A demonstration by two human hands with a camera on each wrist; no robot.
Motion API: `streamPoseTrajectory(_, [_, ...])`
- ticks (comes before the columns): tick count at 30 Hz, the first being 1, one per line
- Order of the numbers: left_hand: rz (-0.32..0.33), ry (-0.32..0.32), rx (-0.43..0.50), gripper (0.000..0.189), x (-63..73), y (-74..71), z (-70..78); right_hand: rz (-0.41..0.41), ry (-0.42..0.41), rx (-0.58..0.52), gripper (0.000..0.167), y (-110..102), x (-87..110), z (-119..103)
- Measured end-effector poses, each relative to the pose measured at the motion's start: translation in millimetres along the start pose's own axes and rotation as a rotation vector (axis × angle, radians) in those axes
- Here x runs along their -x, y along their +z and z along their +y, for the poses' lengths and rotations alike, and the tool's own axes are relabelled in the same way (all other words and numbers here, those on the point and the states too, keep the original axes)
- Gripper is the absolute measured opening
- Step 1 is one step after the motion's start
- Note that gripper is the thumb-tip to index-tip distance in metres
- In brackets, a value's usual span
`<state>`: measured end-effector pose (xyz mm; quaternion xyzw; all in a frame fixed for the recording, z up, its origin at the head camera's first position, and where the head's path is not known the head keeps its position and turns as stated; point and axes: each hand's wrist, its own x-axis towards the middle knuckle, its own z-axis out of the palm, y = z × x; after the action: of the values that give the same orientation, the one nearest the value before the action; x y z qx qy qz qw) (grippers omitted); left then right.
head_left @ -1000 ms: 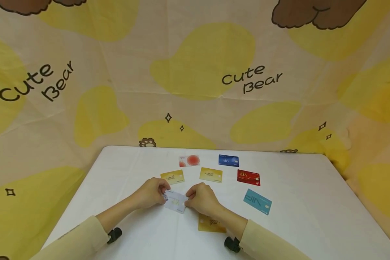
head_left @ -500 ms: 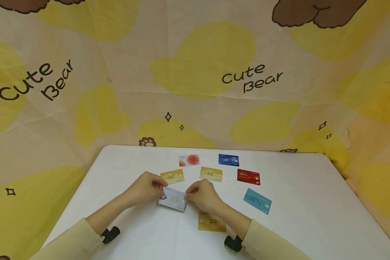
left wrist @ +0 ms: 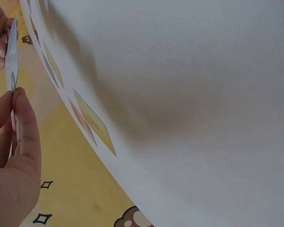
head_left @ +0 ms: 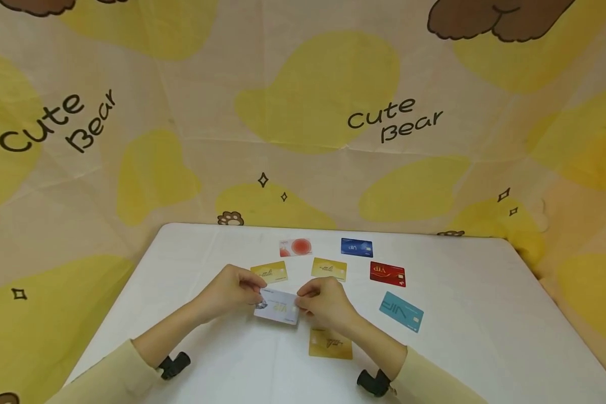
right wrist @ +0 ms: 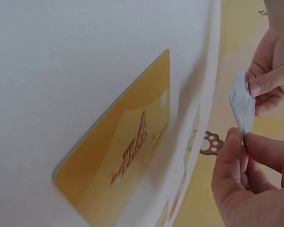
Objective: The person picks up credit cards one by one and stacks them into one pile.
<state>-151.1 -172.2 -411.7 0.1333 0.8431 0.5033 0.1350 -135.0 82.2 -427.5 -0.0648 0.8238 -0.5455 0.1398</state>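
Between my two hands is a whitish VIP card (head_left: pixel 279 308) with a small diamond picture on it. My left hand (head_left: pixel 230 295) pinches its left edge between thumb and fingers, and my right hand (head_left: pixel 327 304) pinches the right edge. Both wrist views show the card raised above the white table, seen nearly edge-on in the left one. Below my right hand lies a golden VIP card (right wrist: pixel 128 156). Just beyond my left hand is a yellow card (head_left: pixel 270 272), and a second yellow card (head_left: pixel 329 269) lies beyond my right.
Along the back of the white table (head_left: pixel 485 314) lie a red-dotted white card (head_left: pixel 295 247) and a blue card (head_left: pixel 357 247). To the right are a red VIP card (head_left: pixel 388 274) and a teal VIP card (head_left: pixel 401 311). A printed cloth (head_left: pixel 303 185) hangs behind.
The white card has come up from lower down toward the head camera and shifted slightly right, both hands still pinching it. The cards on the table have stayed put.
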Motion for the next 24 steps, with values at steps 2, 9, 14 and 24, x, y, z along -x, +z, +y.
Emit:
streamPoseTrajectory(2, [-0.006, 0.007, 0.018, 0.022, 0.2, 2.5, 2.2, 0.005, -0.002, 0.004, 0.008, -4.1, 2.4, -0.1])
streamPoseTrajectory(9, [-0.004, 0.0, 0.048, 0.021, 2.5, 7.6, 4.4, -0.001, -0.006, 0.009, 0.009, -11.9, 7.8, -4.1])
streamPoseTrajectory(14, [-0.012, 0.003, 0.078, 0.022, 3.2, 11.9, 9.4, -0.007, -0.022, 0.015, 0.01, -19.6, 10.9, -5.4])
streamPoseTrajectory(24, [-0.051, 0.016, 0.167, 0.022, 0.2, 24.5, 24.6, 0.01, -0.027, -0.009, 0.011, -36.8, 19.6, -0.5])
